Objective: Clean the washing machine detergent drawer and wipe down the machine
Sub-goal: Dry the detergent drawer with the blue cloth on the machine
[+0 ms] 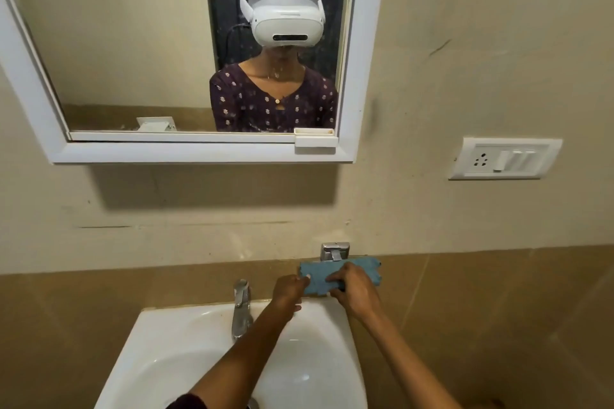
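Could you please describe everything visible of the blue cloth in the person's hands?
The blue cloth is a roughly rectangular, fuzzy-looking piece with notched edges, held spread out just under the wall tap, above the back rim of the basin. The left hand pinches its left edge; the right hand holds its lower middle.

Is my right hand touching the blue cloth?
Touching. In the head view, the right hand lies over the blue cloth and grips it.
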